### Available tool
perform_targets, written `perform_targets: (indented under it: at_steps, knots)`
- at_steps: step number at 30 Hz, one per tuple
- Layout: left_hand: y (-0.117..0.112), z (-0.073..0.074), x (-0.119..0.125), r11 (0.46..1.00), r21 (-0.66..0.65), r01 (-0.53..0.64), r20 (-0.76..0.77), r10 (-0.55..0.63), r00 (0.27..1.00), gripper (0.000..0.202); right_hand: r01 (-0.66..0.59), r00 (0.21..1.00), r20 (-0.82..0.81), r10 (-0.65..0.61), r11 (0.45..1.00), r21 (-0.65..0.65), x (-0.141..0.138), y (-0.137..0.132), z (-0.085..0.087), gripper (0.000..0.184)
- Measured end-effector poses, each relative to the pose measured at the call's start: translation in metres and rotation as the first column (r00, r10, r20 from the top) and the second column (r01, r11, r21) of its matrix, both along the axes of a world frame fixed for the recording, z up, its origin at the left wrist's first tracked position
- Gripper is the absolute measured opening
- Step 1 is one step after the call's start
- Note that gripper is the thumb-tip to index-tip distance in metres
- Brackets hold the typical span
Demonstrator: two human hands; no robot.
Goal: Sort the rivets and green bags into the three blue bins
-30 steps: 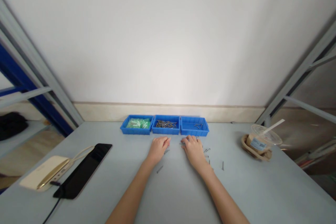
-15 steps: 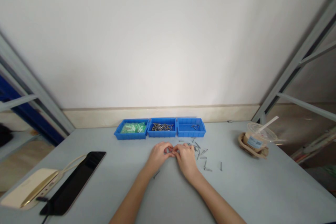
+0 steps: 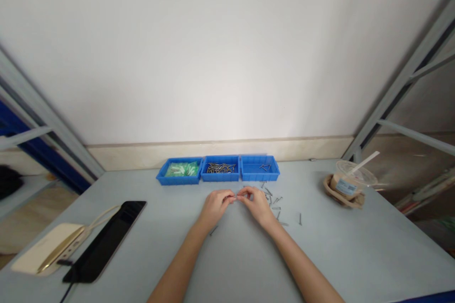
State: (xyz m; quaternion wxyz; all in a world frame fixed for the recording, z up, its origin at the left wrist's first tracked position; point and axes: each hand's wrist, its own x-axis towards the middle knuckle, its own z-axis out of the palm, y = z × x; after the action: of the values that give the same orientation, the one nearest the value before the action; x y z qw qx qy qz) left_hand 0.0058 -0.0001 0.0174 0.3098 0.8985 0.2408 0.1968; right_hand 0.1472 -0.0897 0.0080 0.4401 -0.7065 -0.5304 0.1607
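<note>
My L hand (image 3: 215, 206) and R hand (image 3: 256, 201) are centre frame over the pale grey table (image 3: 337, 255), both closed to a tight pinch, fingertips nearly meeting. Btwn them is a thin metal fastener (image 3: 233, 196), looks held by both, too small to tell if nail or screw. Upper mid frame, just past my fingers: 3 blue plastic trays in a row. Left tray (image 3: 162, 175) has green packets (image 3: 181, 169), mid tray (image 3: 220, 177) a heap of metal fasteners (image 3: 221, 168), right tray (image 3: 259, 177) only a few. Loose fasteners (image 3: 272, 201) lie just right of my R hand, w/ a lone fastener (image 3: 213, 230) below my L hand.

Risks: pinch is on something v. thin, so if grip eases or fingers slip, it drops and gets lost among the loose ones. Sharp end could prick a fingertip if I press hard. R wrist is close to the loose pile, so a careless sideways move could scatter it. A rushed reach could catch a tray rim and spill it.
</note>
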Motion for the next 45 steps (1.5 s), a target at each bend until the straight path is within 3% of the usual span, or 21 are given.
perform_targets:
  at_steps: [4, 9, 13, 18, 22, 24, 26, 28, 30, 34, 38, 42, 45]
  knots:
    - [0.001, -0.002, 0.001, 0.999, -0.006, -0.031, 0.013, 0.031, 0.999, 0.021, -0.011, 0.999, -0.046, 0.011, 1.000, 0.015, 0.001, -0.003, 0.003, 0.012]
    - [-0.001, 0.001, 0.001, 0.999, 0.050, 0.022, 0.022, -0.023, 1.000, 0.023, -0.072, 0.996, -0.057, 0.072, 0.997, -0.002, -0.001, -0.007, 0.008, 0.016]
    - [-0.003, 0.003, 0.002, 0.999, 0.045, -0.026, -0.004, 0.027, 1.000, 0.029, -0.110, 0.987, 0.110, 0.115, 0.993, -0.051, -0.001, -0.011, 0.011, 0.013]
    - [-0.005, 0.003, 0.003, 0.997, 0.044, -0.057, -0.057, 0.060, 0.997, 0.040, -0.066, 0.941, 0.324, 0.095, 0.993, -0.097, 0.003, -0.013, 0.013, 0.011]
    - [0.002, 0.000, 0.000, 0.987, 0.023, -0.161, 0.033, 0.160, 0.987, 0.047, -0.004, 0.922, 0.386, 0.042, 0.995, -0.099, 0.027, -0.003, 0.031, 0.018]
    - [0.006, -0.003, -0.002, 0.979, -0.029, -0.204, 0.085, 0.206, 0.975, 0.047, 0.074, 0.869, 0.495, -0.018, 0.993, -0.095, 0.043, 0.004, 0.045, 0.019]
    - [0.008, -0.005, -0.003, 0.972, -0.088, -0.217, 0.113, 0.226, 0.968, 0.047, 0.189, 0.769, 0.629, -0.117, 0.981, -0.050, 0.057, 0.007, 0.056, 0.018]
    - [0.008, -0.006, -0.002, 0.973, -0.117, -0.198, 0.117, 0.212, 0.970, 0.048, 0.265, 0.681, 0.710, -0.178, 0.964, -0.012, 0.065, 0.005, 0.059, 0.017]
    - [0.007, -0.007, -0.001, 0.980, -0.099, -0.171, 0.106, 0.181, 0.978, 0.048, 0.224, 0.672, 0.732, -0.113, 0.973, -0.055, 0.064, -0.002, 0.052, 0.014]
    - [0.004, -0.007, 0.000, 0.989, -0.048, -0.139, 0.072, 0.142, 0.987, 0.047, -0.043, 0.730, 0.658, 0.183, 0.974, -0.223, 0.053, -0.016, 0.021, 0.015]
    - [0.004, -0.011, 0.000, 0.987, 0.051, -0.150, 0.018, 0.150, 0.989, 0.042, 0.008, 0.733, 0.667, 0.131, 0.980, -0.201, 0.041, -0.015, 0.004, 0.014]
    - [0.004, -0.014, 0.002, 0.949, 0.222, -0.225, 0.129, 0.200, 0.971, 0.021, 0.020, 0.682, 0.719, 0.135, 0.979, -0.203, 0.029, -0.012, 0.007, 0.007]
    - [0.001, -0.015, 0.005, 0.931, 0.328, -0.161, 0.169, 0.110, 0.979, 0.023, -0.024, 0.676, 0.717, 0.170, 0.978, -0.209, 0.021, -0.014, 0.010, 0.009]
